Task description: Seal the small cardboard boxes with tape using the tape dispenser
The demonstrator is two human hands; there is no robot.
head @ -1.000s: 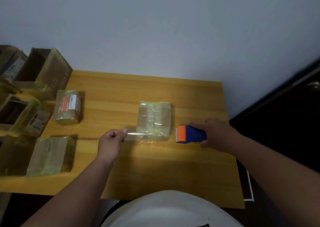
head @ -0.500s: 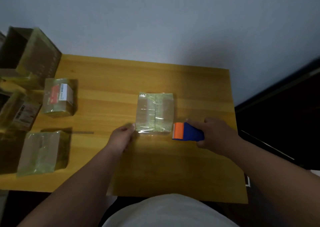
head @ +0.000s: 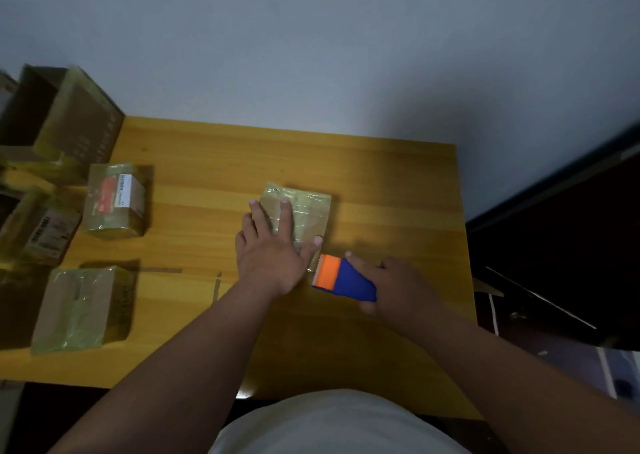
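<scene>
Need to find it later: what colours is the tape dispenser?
The tape dispenser is blue with an orange front, in the head view.

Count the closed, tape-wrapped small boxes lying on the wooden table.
3: one mid-table under the left hand, one with a red-and-white label at the left, one near the front-left edge. Open cartons crowd the left border; more may be cut off there.

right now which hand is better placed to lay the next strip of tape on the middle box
Right. The right hand already grips the tape dispenser, its orange end just beside the box's near corner. The left hand lies flat on the box with fingers spread, holding it down.
</scene>
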